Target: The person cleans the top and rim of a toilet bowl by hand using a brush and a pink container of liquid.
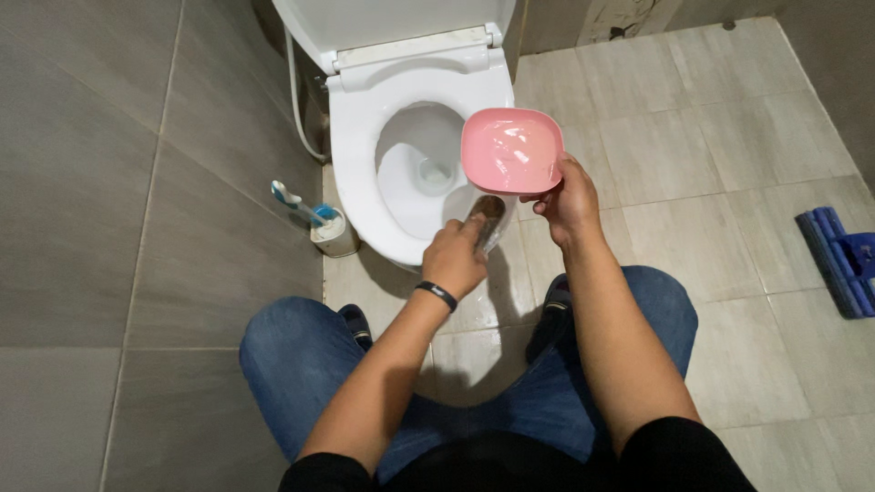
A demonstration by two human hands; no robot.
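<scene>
My right hand (570, 205) grips a pink plastic bowl (510, 150) by its lower edge and holds it over the front right of the open white toilet (355, 155). The bowl's inside looks wet and glossy. My left hand (453, 261), with a black band on the wrist, is closed around a small clear, shiny item with a brownish end (489, 217), just under the bowl and against the toilet's front rim. What that item is I cannot tell. My knees in blue jeans are at the bottom of the view.
A blue and white toilet brush (314, 219) stands in its holder on the floor left of the toilet, against the grey tiled wall. A white hose (296, 100) hangs beside the cistern. A blue mop head (843, 260) lies on the beige floor tiles at the right edge.
</scene>
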